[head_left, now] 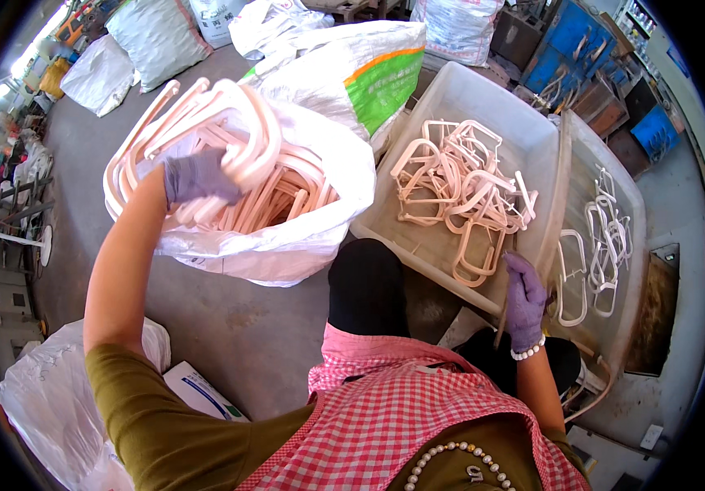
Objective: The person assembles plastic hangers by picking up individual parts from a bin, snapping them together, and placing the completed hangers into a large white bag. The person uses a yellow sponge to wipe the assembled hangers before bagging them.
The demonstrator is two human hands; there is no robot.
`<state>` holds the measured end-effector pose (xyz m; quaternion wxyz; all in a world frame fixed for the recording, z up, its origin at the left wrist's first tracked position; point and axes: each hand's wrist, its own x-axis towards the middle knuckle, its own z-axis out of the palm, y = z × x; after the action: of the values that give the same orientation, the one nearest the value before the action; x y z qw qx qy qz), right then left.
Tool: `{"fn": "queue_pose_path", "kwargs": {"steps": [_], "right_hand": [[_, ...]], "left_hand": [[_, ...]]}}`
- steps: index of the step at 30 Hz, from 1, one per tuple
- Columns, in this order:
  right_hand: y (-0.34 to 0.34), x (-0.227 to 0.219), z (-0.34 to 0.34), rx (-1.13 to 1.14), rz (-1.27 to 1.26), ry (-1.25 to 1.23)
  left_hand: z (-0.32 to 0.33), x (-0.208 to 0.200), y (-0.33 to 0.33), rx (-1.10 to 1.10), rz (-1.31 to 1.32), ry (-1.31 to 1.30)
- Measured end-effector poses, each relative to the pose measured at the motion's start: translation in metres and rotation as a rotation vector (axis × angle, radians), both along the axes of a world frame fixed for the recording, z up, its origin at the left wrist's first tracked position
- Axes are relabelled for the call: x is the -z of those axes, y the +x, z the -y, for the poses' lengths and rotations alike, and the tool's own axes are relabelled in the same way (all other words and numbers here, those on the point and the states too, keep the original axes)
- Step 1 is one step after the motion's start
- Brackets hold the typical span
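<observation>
My left hand [198,177], in a greyish-purple glove, is over a white woven sack [287,254] filled with pale pink, curved plastic frames [299,176]. Several larger pink loops [242,123] rise beside its fingers. Motion smears the fingers, so their grip is unclear. At the near right corner of a translucent plastic bin [426,270] is my right hand [526,303], in a purple glove with its fingers bent together. A thin brown strip [500,323] shows next to that palm; whether I hold it is unclear. Tangled pink frames [463,184] lie inside the bin.
To the right, a second translucent bin [635,209] holds white frames [606,237]. Behind the open sack stands a white and green sack [381,86]. More full sacks [156,41] line the back. A clear plastic bag [49,393] lies at lower left; my knee [366,286] sits between sack and bin.
</observation>
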<state>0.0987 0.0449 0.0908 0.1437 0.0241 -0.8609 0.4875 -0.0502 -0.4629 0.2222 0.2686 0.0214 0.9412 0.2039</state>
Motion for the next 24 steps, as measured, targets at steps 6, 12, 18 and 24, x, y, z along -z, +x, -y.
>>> {"fn": "queue_pose_path", "kwargs": {"steps": [6,12,18,24], "right_hand": [[-0.065,-0.027,0.036,-0.12,-0.013,0.002],[-0.17,-0.05,0.119,-0.415,0.083,0.009],[-0.247,-0.079,0.225,-0.714,0.522,-0.18],[-0.252,-0.076,0.265,-0.847,0.577,-0.2]], "left_hand": [[-0.022,-0.013,0.042,0.04,0.032,0.18],[-0.013,-0.02,0.045,0.118,0.194,0.647],[0.03,-0.031,0.013,-0.436,0.183,1.013],[0.047,0.037,-0.026,-0.13,-0.046,0.019]]}}
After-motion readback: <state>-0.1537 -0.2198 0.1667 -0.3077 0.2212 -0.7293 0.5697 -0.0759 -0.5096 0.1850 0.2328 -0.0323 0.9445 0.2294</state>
